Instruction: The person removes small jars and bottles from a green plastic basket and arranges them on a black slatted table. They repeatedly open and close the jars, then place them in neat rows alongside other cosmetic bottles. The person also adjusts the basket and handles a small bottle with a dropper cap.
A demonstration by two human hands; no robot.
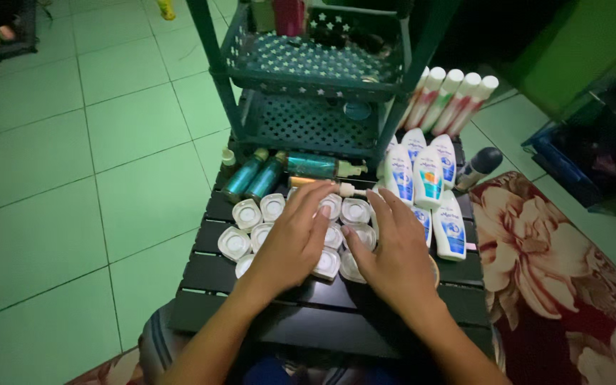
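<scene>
Head view looks down on a low black slatted tabletop [265, 317] where both hands lie flat, palms down, over a cluster of small white jars [247, 214] set in rows across the middle. Left hand [294, 242] has its fingers spread over the jars on the left of the cluster; right hand [393, 249] rests just beside it, fingers loosely together and pointing toward the far edge. Neither hand grips anything; both only press lightly on the jar tops.

Along the far edge lie teal pump bottles [254, 175] on their sides, and toward the far right corner stand white squeeze bottles [429, 178] with blue labels. A dark green plastic rack [308, 64] rises beyond the tabletop, and a dark spray can [480, 165] lies by the right edge.

To gather the jars well, I judge the palms should stay level and sweep gently inward, so no jar tips or slides off the near edge.
</scene>
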